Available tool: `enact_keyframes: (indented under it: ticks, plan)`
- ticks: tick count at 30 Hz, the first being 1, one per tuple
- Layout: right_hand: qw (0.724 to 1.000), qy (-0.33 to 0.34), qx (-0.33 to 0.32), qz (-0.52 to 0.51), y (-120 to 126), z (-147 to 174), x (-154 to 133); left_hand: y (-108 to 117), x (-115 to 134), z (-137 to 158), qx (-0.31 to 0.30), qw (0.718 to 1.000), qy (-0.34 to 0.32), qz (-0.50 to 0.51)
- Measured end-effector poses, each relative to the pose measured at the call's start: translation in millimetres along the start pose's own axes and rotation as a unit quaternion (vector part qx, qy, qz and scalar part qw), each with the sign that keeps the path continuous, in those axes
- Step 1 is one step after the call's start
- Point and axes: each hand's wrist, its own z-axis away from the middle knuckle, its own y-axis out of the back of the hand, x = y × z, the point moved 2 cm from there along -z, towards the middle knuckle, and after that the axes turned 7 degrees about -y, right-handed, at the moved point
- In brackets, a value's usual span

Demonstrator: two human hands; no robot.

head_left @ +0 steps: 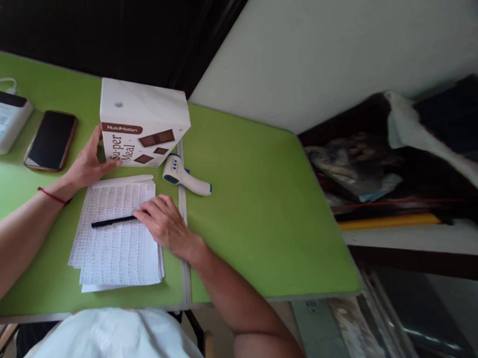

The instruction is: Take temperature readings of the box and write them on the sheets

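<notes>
My left hand [88,164] is at the lower left corner of a white cardboard box [143,101] printed "NutriMotion Super Meal". Its thumb lies along the bottom of the box's front, and the fingers curl round the left side, partly hidden. My right hand [166,224] rests on the right edge of a stack of handwritten paper sheets [116,258]. Between its thumb and fingers is the end of a black pen [112,222], which lies across the writing. Just right of the box, a white infrared thermometer [189,181] with blue parts lies on the table.
On the green table [261,217], a dark phone [52,141] and a white power bank [6,121] with a cable lie at the left. A metal seam runs between two tabletop sections. Beyond the right edge stands a cluttered shelf [395,223]; a pale wall rises behind.
</notes>
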Motion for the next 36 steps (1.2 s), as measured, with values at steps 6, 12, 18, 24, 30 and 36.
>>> enact_keyframes:
  ticks: [6, 12, 18, 24, 30, 36]
  plan:
    - [0.988, -0.123, 0.086, -0.033, -8.6, 3.8, 30.0, 2.6, 4.4, 5.6, 0.034, 0.998, 0.03, 0.052]
    - [0.919, -0.37, 0.103, 0.087, -5.4, 16.2, 84.2, 8.9, 12.7, 10.7, 0.032, 0.992, 0.041, 0.113]
    - [0.9, -0.425, 0.093, -0.022, -9.1, 20.5, 94.6, 7.7, 10.5, 12.7, 0.024, 0.999, 0.025, 0.012]
    - [0.785, -0.392, 0.242, -0.413, 2.6, 9.2, 55.2, 4.2, 7.3, 13.4, 0.028, 0.999, 0.017, -0.001]
    - [0.666, -0.334, 0.115, -0.656, -5.5, -3.4, 6.8, 3.0, 10.1, 16.3, 0.028, 0.999, 0.025, -0.008]
    - [0.631, -0.363, 0.095, -0.679, -19.8, -3.8, 7.2, 0.5, 16.4, 15.8, 0.009, 1.0, -0.013, 0.025]
